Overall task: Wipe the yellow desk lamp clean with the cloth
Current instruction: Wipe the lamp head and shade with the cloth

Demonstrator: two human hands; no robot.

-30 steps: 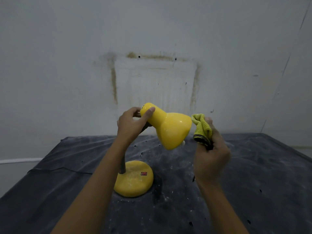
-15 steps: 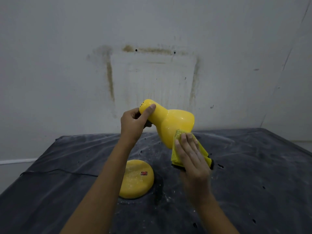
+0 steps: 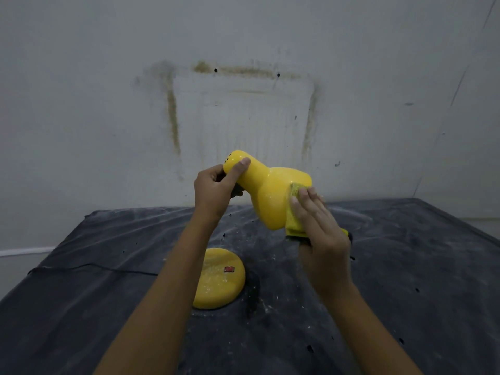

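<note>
Head view: the left hand [image 3: 213, 190] grips the narrow neck of the yellow desk lamp [image 3: 270, 196]. Its shade tilts above the round base [image 3: 216, 288], which has a red switch [image 3: 229, 269] and sits on a dusty black sheet [image 3: 405, 266] before a stained wall [image 3: 108, 104]. The right hand [image 3: 322, 228], fingers straight, presses the yellow cloth [image 3: 293, 226] against the shade, higher than half a second ago.

Dusty black sheet [image 3: 405, 280] over a table, stained white wall [image 3: 108, 90] with a rectangular brownish outline [image 3: 173, 117] behind.
</note>
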